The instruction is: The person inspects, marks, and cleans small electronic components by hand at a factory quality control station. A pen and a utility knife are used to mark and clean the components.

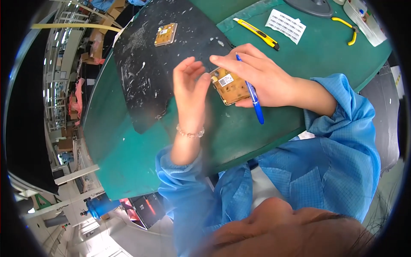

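Note:
My right hand (pixel 267 77) grips a small square circuit board module (pixel 233 89), amber on its face with a white label and a thin metal rim. A blue pen (pixel 257 105) is also held in that hand, lying slanted across the module's right side. Beside the module's upper left corner is my left hand (pixel 189 94), fingers curved and apart, nothing in them. Its thumb tip is right by that corner; whether they touch I cannot tell. On the black mat lies a second, similar module (pixel 165 34), away from both hands.
The black mat (pixel 143 73), worn and spotted white, covers part of the green table (pixel 124 162). Beyond my right hand are a yellow utility knife (pixel 257 33), a sheet of printed labels (pixel 286 26) and yellow-handled pliers (pixel 352 33). A grey round base (pixel 310 6) stands at the far edge.

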Available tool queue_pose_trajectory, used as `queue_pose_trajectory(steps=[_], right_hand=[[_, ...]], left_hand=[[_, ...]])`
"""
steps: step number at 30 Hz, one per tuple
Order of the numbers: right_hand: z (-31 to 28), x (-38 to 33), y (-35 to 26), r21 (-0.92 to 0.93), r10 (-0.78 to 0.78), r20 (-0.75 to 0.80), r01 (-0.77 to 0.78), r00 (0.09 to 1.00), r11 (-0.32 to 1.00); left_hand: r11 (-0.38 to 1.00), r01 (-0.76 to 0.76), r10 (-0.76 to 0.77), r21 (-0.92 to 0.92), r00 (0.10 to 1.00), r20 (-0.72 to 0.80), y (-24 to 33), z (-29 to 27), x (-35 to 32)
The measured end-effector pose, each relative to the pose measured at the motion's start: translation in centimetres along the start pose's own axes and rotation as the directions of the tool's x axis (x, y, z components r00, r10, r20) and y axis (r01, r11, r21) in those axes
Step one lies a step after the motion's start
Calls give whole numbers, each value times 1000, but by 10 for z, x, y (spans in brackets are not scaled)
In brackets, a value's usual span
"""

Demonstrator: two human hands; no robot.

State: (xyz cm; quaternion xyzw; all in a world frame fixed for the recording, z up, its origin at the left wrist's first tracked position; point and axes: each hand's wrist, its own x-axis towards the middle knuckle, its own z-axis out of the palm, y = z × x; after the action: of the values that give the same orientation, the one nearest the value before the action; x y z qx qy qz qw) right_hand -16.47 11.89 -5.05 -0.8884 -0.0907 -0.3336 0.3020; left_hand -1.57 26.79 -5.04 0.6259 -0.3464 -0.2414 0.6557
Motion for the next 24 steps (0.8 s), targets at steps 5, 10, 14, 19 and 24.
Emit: queue_pose_trajectory(steps=[5,10,14,19,24], right_hand=[[1,3,0,22,-69,-80,71,994,997],[1,5,-2,36,-118,-100,122,988,992],[1,3,-1,60,-91,-73,96,993,994],[1,3,-3,59,-71,-57,74,996,995],[7,4,3,93,-29,-56,34,998,995]], left_hand=[[928,296,-258,-226,949,180,13,4,-5],[819,414,-286,-399,895,342,10,6,-11],[826,403,-297,-395,906,303,3,4,-14],[847,330,-240,-416,937,255,-3,3,-18],[846,319,-256,-426,946,200,-8,0,-13]])
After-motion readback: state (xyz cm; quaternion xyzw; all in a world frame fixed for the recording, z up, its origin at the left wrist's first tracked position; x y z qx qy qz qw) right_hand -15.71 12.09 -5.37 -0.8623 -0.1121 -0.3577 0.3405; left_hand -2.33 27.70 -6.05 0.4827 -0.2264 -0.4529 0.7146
